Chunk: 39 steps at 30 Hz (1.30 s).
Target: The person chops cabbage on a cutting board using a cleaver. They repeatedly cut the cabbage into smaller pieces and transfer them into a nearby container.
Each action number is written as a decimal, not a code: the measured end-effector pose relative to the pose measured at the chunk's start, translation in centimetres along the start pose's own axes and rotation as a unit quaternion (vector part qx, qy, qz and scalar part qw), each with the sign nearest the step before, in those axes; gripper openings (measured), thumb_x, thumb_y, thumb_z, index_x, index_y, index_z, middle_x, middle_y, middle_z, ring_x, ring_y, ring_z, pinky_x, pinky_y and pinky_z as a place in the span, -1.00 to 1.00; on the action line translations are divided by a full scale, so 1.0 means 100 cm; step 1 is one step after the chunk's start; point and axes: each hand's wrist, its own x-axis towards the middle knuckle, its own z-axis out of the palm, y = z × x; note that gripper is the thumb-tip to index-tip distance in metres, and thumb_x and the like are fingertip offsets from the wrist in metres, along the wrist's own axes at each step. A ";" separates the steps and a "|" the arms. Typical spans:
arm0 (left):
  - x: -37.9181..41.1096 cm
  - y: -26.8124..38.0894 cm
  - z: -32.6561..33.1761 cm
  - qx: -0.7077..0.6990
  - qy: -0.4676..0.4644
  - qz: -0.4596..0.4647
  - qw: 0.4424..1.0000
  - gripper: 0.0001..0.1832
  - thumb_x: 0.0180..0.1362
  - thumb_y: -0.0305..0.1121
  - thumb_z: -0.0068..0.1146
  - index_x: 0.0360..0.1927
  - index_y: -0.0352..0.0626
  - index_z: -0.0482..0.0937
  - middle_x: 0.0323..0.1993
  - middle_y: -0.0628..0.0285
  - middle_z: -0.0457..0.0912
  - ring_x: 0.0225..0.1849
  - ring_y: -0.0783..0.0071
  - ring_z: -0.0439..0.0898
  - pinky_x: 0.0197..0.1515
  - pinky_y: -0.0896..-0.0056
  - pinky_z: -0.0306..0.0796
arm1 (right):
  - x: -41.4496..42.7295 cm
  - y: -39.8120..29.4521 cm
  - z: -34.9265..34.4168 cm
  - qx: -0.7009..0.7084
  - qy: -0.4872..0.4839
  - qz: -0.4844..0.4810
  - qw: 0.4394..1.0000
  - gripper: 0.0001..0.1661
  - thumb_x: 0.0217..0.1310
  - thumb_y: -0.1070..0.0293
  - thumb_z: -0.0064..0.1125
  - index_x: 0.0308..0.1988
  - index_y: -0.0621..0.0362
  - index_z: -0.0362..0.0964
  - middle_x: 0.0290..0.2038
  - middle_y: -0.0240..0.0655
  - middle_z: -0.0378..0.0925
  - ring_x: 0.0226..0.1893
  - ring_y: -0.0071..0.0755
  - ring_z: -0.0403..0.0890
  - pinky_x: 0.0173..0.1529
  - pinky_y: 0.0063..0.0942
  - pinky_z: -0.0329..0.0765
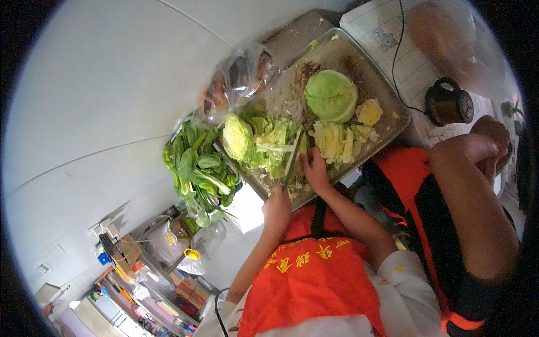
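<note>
My left hand (277, 206) grips the handle of a kitchen knife (294, 156), whose blade points away from me among the cut cabbage. Beside the blade, the fingers of my right hand (316, 172) rest on a piece of cabbage (302, 147). Both hands are over a large worn board or tray (290, 92) with a raised rim. Chopped cabbage (269, 143) lies left of the knife, next to a cut cabbage half (237, 137). Further pieces (330, 141) lie to the right. Behind them sits a whole green cabbage (331, 96), with a pale cut chunk (369, 112) near it.
Leafy greens (198, 162) and a clear plastic bag (240, 80) of reddish-brown items crowd the left side by the wall (105, 97). At right, a co-worker's arm (471, 206) is close by. A black handled device (448, 102) with a cord stands beyond. Cluttered shelves (147, 290) are lower left.
</note>
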 end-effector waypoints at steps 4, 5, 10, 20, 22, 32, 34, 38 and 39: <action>0.035 0.015 0.016 0.022 0.005 0.003 1.000 -0.77 0.26 -0.22 -0.07 -0.20 -0.17 0.37 -0.56 -0.09 0.59 -0.52 -0.10 0.60 -0.47 -0.06 0.47 | 0.001 0.011 0.002 -0.017 -0.003 -0.049 0.999 -0.73 0.28 0.31 0.09 -0.23 0.25 0.20 -0.52 -0.09 0.39 -0.54 -0.22 0.45 -0.41 -0.32 0.39; 0.044 0.012 0.025 0.027 0.013 0.006 1.000 -0.76 0.27 -0.21 -0.07 -0.20 -0.18 0.37 -0.56 -0.10 0.58 -0.51 -0.10 0.60 -0.46 -0.05 0.48 | -0.003 0.008 -0.001 -0.019 -0.033 -0.042 0.998 -0.73 0.27 0.33 0.10 -0.22 0.25 0.20 -0.52 -0.09 0.39 -0.54 -0.19 0.45 -0.42 -0.30 0.39; 0.095 0.028 0.015 -0.033 0.004 0.022 0.999 -0.66 0.29 -0.16 -0.10 -0.13 -0.29 0.38 -0.53 -0.19 0.57 -0.48 -0.22 0.57 -0.44 -0.07 0.46 | -0.008 0.004 0.002 -0.019 -0.007 -0.090 0.996 -0.73 0.24 0.39 0.12 -0.19 0.25 0.21 -0.52 -0.08 0.39 -0.55 -0.16 0.45 -0.43 -0.27 0.39; 0.004 -0.052 -0.041 -0.042 0.072 -0.031 0.996 -0.72 0.22 -0.24 -0.05 -0.10 -0.21 0.38 -0.60 -0.10 0.57 -0.53 -0.16 0.58 -0.48 -0.06 0.45 | -0.001 -0.033 0.004 -0.140 0.134 -0.120 0.974 -0.62 0.25 0.35 0.10 0.01 0.25 0.24 -0.17 -0.01 0.38 -0.43 -0.03 0.53 -0.37 -0.22 0.51; 0.004 -0.070 -0.003 -0.022 0.072 -0.024 0.997 -0.69 0.20 -0.27 -0.05 -0.05 -0.22 0.34 -0.63 -0.08 0.56 -0.56 -0.13 0.57 -0.50 -0.05 0.45 | 0.006 -0.048 0.006 -0.174 0.129 -0.077 0.973 -0.54 0.26 0.32 0.09 0.09 0.23 0.20 -0.13 -0.03 0.34 -0.43 -0.06 0.51 -0.39 -0.25 0.52; 0.030 0.007 0.032 -0.122 0.046 0.042 0.991 -0.68 0.15 -0.35 -0.06 -0.10 -0.37 0.31 -0.61 -0.21 0.55 -0.52 -0.20 0.57 -0.45 -0.10 0.45 | -0.013 -0.065 -0.059 -0.145 0.011 -0.079 0.986 -0.33 0.23 0.33 0.13 0.27 0.17 0.10 0.26 -0.02 0.18 -0.08 -0.13 0.56 -0.17 -0.41 0.56; 0.047 0.017 0.029 -0.149 0.031 0.034 0.988 -0.68 0.16 -0.32 -0.05 -0.10 -0.33 0.31 -0.59 -0.23 0.55 -0.50 -0.24 0.56 -0.43 -0.16 0.44 | -0.007 -0.070 -0.081 -0.101 0.054 -0.107 0.988 -0.30 0.23 0.32 0.14 0.29 0.17 0.08 0.29 -0.01 0.12 0.04 -0.11 0.48 -0.05 -0.34 0.52; 0.050 0.000 0.011 -0.177 0.031 0.005 0.984 -0.68 0.19 -0.24 -0.06 -0.09 -0.24 0.36 -0.56 -0.22 0.56 -0.47 -0.28 0.55 -0.42 -0.19 0.42 | 0.039 -0.077 -0.118 -0.221 0.278 -0.228 0.907 -0.11 0.19 0.15 0.21 0.35 0.14 -0.07 0.34 0.01 0.01 0.23 -0.02 0.28 0.19 -0.15 0.35; 0.042 -0.009 0.007 -0.183 0.036 -0.027 0.982 -0.68 0.19 -0.25 -0.06 -0.09 -0.27 0.38 -0.55 -0.24 0.56 -0.46 -0.28 0.55 -0.42 -0.19 0.42 | 0.057 -0.085 -0.120 -0.185 0.243 -0.182 0.935 0.00 0.12 0.04 0.24 0.36 0.14 -0.12 0.35 0.03 -0.02 0.27 0.03 0.21 0.23 -0.09 0.28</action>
